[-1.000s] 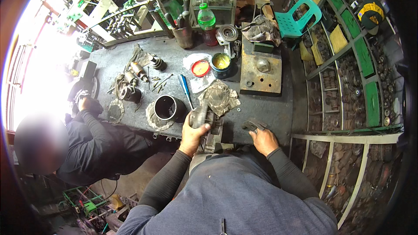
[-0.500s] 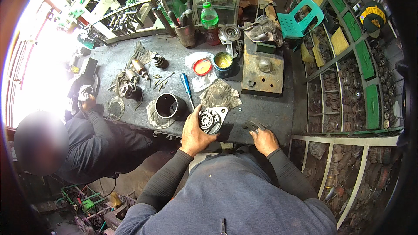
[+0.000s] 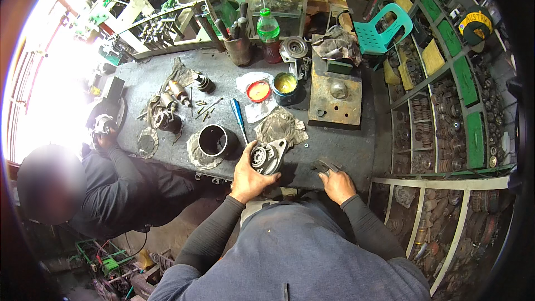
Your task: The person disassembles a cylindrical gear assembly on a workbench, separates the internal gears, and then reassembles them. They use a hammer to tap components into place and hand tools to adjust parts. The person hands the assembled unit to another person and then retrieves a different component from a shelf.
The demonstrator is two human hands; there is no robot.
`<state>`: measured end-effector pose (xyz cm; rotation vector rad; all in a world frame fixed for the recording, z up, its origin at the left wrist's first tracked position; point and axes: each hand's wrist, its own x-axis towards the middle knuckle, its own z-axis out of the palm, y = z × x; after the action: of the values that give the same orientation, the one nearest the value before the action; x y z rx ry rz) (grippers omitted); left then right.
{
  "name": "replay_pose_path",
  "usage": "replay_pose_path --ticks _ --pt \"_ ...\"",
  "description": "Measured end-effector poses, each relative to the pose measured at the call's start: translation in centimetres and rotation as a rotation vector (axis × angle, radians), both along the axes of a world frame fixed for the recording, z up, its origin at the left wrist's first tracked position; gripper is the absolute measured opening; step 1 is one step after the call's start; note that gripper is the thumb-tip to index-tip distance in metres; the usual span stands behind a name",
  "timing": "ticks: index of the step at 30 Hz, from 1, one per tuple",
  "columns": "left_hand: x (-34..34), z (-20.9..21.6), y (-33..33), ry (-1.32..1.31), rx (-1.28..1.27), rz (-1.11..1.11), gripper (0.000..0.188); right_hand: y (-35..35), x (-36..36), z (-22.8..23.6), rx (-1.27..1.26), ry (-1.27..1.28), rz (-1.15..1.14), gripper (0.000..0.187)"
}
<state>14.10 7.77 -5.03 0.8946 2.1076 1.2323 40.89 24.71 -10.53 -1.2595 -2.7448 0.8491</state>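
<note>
My left hand point(image 3: 249, 175) is closed around a metal gear housing point(image 3: 273, 157) with a flange and a toothed gear inside, held above the front edge of the bench. At the same edge, farther right, my right hand point(image 3: 336, 185) grips a small dark flat piece point(image 3: 325, 165); its kind is hard to make out. Just beyond the housing a crumpled, stained rag point(image 3: 281, 126) lies on the bench. A screwdriver with a blue handle point(image 3: 238, 112) rests beside it. To the left, a hollow metal cylinder point(image 3: 216, 141) sits partly on another rag.
An open tub of yellow grease point(image 3: 285, 82) stands by its red lid point(image 3: 258, 91). Behind are a green-capped bottle point(image 3: 268, 33) and a rusty metal block point(image 3: 335, 97). Motor parts point(image 3: 179, 93) and several bolts lie left. At far left, a co-worker's hand point(image 3: 106, 135) holds a metal part.
The gear housing has tilted in my left hand, its face turning toward the left. My right hand has hardly moved. The co-worker's hand and part have shifted slightly.
</note>
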Motion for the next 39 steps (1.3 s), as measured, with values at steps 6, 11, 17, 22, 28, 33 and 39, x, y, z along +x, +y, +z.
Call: replay_pose_path --ticks 6,11,17,22,28,33,39 --pt "-0.9 -2.1 0.1 -0.393 0.144 0.098 0.104 0.1 -0.4 0.6 -0.050 0.013 -0.022 0.043" --pt "-0.8 -1.2 0.1 -0.812 0.324 0.163 0.094 0.1 -0.4 2.3 0.025 0.015 -0.067 0.038" --pt "-0.3 -4.2 -0.8 -1.340 0.463 0.180 0.080 2.0 -1.4 0.8 0.123 0.025 -0.065 0.052" --pt "0.1 -4.5 0.2 -1.494 0.600 0.261 0.079 2.4 -2.7 0.5 0.315 -0.030 0.057 0.067" --pt "0.6 -3.9 1.3 -1.475 0.608 0.271 0.080 0.5 -7.2 4.0 -0.742 0.522 -0.028 0.128" --pt "1.0 -4.2 1.6 -1.448 0.614 0.213 0.077 -1.5 -11.5 7.6 -0.911 0.756 -0.084 0.109" --pt "-1.8 -2.7 0.2 -1.469 0.804 0.231 0.084 -0.3 -15.0 12.3 -0.588 0.639 0.167 0.103"
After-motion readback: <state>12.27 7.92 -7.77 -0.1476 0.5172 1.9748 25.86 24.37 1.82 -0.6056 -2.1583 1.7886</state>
